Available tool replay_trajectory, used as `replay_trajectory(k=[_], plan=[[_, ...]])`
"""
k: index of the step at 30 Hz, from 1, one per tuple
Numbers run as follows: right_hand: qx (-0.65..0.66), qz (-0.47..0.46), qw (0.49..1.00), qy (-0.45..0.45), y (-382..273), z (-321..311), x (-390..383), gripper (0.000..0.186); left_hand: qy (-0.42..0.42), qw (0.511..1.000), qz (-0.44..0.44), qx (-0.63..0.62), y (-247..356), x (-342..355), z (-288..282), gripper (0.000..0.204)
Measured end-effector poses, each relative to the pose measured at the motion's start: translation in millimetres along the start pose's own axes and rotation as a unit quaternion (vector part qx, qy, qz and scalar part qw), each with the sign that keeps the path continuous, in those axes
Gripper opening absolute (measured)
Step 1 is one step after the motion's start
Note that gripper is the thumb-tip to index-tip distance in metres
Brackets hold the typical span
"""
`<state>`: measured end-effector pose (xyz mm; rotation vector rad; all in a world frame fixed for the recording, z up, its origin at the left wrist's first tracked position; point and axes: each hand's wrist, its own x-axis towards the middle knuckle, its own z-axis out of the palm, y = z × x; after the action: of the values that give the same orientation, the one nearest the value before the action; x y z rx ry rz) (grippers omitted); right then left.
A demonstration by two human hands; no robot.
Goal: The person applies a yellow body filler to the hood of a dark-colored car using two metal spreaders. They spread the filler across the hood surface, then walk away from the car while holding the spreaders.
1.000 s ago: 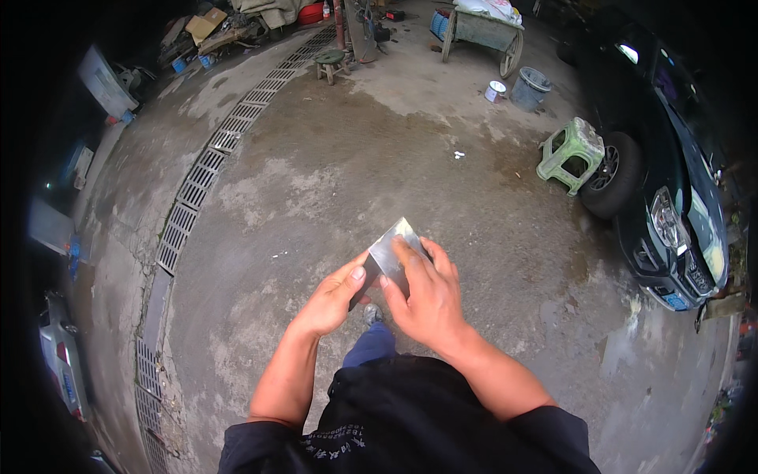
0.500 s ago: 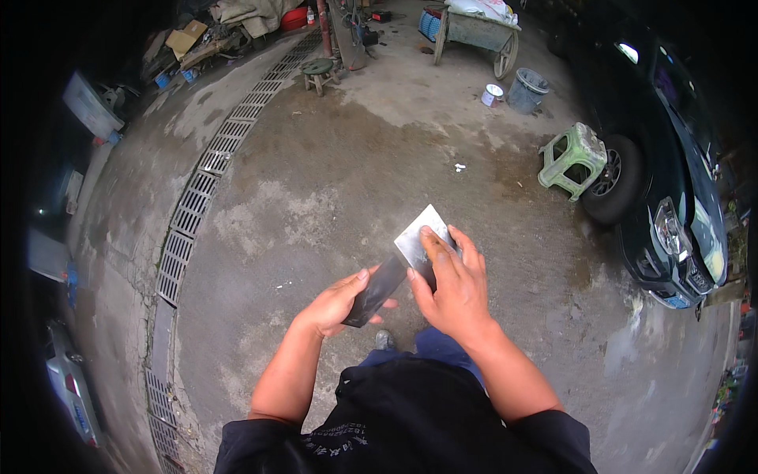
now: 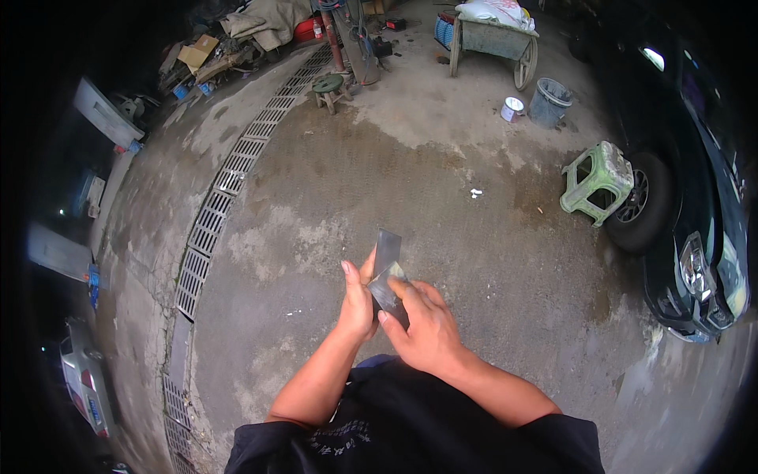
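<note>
In front of my body, my left hand [image 3: 358, 306] is closed on a dark flat rectangular scraper blade [image 3: 387, 248], whose far end points up and away from me. My right hand [image 3: 426, 329] grips a second flat metal scraper blade [image 3: 385, 296], fingers laid along its face and thumb at its near edge. A pale, cream smear [image 3: 395, 272] shows at the far edge of this second blade. The two blades cross or overlap between my hands; whether they touch is hard to tell. Part of the left blade is hidden behind the right one.
A green plastic stool [image 3: 598, 183] stands by the wheel of a dark car [image 3: 695, 261] on the right. Farther off are a grey bucket [image 3: 550, 103], a paint can [image 3: 512, 109], a cart [image 3: 493, 39] and a small round stool [image 3: 328, 88]. A drain grating [image 3: 212, 221] runs along the left.
Both hands have come closer together and nearer my body. The left blade has swung to point away from me; the right blade has moved left and down. The whole view has shifted slightly.
</note>
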<state>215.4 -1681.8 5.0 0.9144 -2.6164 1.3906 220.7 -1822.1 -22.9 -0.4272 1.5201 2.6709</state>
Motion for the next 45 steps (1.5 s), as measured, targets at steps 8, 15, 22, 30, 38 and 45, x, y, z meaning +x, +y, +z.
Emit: replay_trajectory(k=[8, 15, 22, 30, 38, 45], plan=[[0.075, 0.045, 0.991, 0.104, 57.3, -93.7, 101.0, 0.053, -0.09, 0.995, -0.043, 0.0, 23.1, 56.8, 23.6, 0.061], [0.152, 0.189, 0.97, 0.011, 116.9, -83.6, 104.9, 0.074, 0.051, 0.992, -0.02, -0.11, 36.0, 118.9, 19.0, 0.039], [0.309, 0.294, 0.904, -0.006, 152.6, -67.5, 159.0, 0.081, 0.029, 0.994, -0.057, -0.088, 38.4, 196.0, -2.7, 0.021], [0.301, 0.304, 0.889, 0.163, 178.8, -37.4, 222.5, 0.072, 0.023, 0.983, -0.138, -0.116, 75.4, 275.2, -17.5, 0.017], [0.316, 0.278, 0.898, 0.127, 180.7, -49.7, 240.5, 0.058, -0.19, 0.89, -0.259, -0.325, 70.7, 319.7, -19.6, 0.05], [0.159, 0.322, 0.927, 0.106, 202.7, -59.9, 246.0, 0.062, -0.216, 0.882, -0.256, -0.332, 47.1, 326.5, 11.8, 0.054]])
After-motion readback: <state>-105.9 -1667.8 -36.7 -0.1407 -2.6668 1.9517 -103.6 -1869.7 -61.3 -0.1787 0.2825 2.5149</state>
